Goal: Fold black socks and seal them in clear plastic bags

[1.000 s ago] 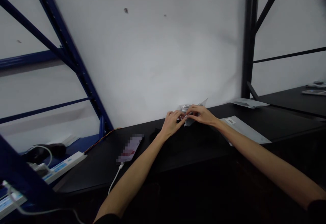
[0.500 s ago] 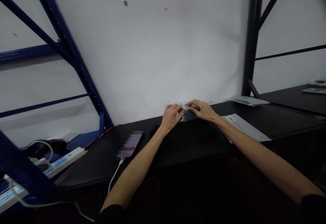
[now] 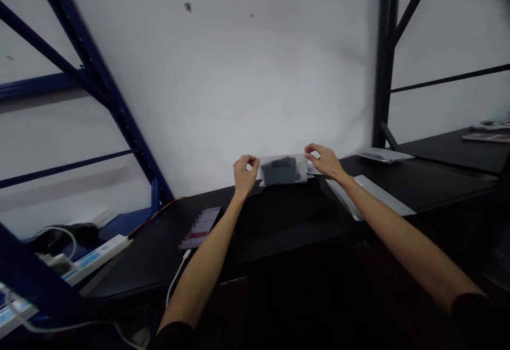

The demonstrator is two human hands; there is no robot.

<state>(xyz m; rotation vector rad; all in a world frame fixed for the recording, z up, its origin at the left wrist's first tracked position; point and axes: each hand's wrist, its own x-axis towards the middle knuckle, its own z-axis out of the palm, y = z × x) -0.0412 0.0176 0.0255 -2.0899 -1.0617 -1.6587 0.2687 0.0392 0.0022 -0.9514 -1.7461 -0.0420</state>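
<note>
Between my hands a translucent plastic bag (image 3: 302, 165) stands raised at the back of the black shelf, near the wall. A dark grey, box-like item (image 3: 279, 171) shows through it; its exact kind cannot be made out. My left hand (image 3: 244, 175) pinches the bag's upper left corner between thumb and fingertips. At the upper right corner my right hand (image 3: 323, 161) pinches the film the same way. Another flat packet shows partly behind the bag on the right.
A phone (image 3: 202, 227) on a white cable lies left of my forearm. Pale flat packets (image 3: 378, 193) rest on the shelf (image 3: 279, 228) to the right, another (image 3: 384, 154) farther back. A power strip (image 3: 99, 254) and blue rack post (image 3: 107, 90) stand left, a black post (image 3: 383, 58) right.
My hands have moved apart, left hand leftward and right hand slightly up. The bag between them is now spread wide, and the dark item inside shows. The view has shifted a little.
</note>
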